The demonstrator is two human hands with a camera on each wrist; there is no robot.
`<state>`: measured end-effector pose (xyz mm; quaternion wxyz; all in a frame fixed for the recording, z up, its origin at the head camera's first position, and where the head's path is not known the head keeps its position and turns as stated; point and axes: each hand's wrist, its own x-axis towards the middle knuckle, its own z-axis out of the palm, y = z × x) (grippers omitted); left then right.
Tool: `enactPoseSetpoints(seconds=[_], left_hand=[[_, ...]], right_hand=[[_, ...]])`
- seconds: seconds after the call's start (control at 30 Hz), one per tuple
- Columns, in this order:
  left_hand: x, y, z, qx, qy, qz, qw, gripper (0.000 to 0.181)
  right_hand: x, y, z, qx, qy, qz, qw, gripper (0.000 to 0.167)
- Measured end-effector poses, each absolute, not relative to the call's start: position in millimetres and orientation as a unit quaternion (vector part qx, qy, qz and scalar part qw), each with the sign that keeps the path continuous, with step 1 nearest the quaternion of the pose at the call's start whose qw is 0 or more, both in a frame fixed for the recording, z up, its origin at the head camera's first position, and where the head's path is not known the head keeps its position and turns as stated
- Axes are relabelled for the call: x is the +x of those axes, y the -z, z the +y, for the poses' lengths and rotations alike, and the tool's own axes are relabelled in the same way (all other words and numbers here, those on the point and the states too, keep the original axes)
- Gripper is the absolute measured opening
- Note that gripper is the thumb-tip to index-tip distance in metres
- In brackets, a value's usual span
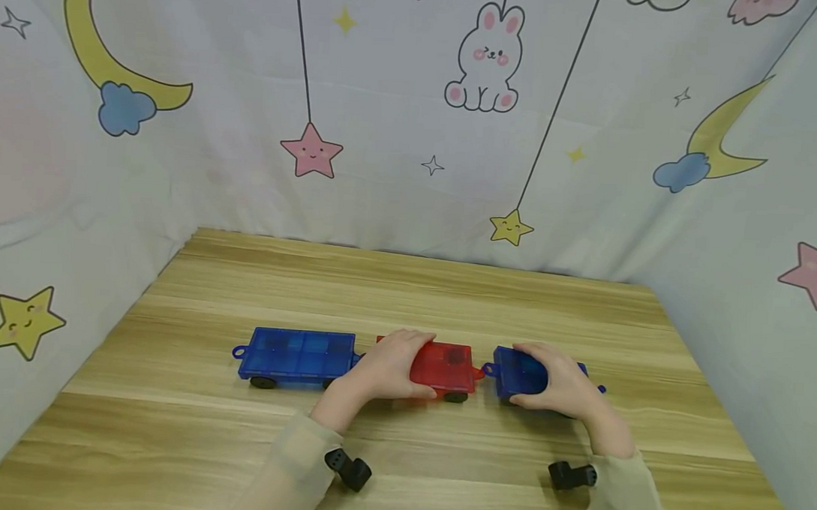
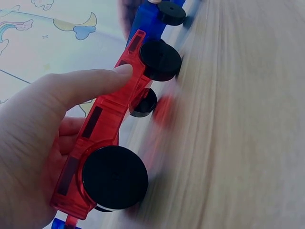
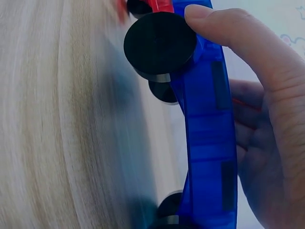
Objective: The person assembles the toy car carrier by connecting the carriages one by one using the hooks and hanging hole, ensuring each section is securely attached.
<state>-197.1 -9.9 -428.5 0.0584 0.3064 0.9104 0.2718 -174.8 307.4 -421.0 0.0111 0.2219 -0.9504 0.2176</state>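
Note:
My left hand (image 1: 392,367) grips a red toy wagon (image 1: 448,365) with black wheels (image 2: 115,177) from above, thumb on the near side and fingers over the far side. A blue toy wagon (image 1: 301,354) stands at its left end; their joint is partly covered by the hand. With my right hand (image 1: 568,382) I hold a second blue toy wagon (image 1: 512,370) across its width, the thumb pressed to its side in the right wrist view. Its ring (image 1: 490,370) meets the red wagon's hook (image 1: 478,374). Whether these two are coupled is hard to tell.
The wagons form a row across a wooden tabletop (image 1: 415,458). Behind and at both sides hangs white cloth (image 1: 383,201) printed with moons, stars and a rabbit. Each wrist wears a small black camera (image 1: 354,471).

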Motion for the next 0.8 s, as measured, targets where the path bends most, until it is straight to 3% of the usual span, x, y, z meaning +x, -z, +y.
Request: enactPoseSetpoints(seconds=[0.8], left_hand=[[-199.0,432.8,-9.6,0.308,-0.264,0.912,0.054,0.085]], right_hand=[[-175.0,421.0,303.5,0.226,-0.215,-0.950,0.007,0.081]])
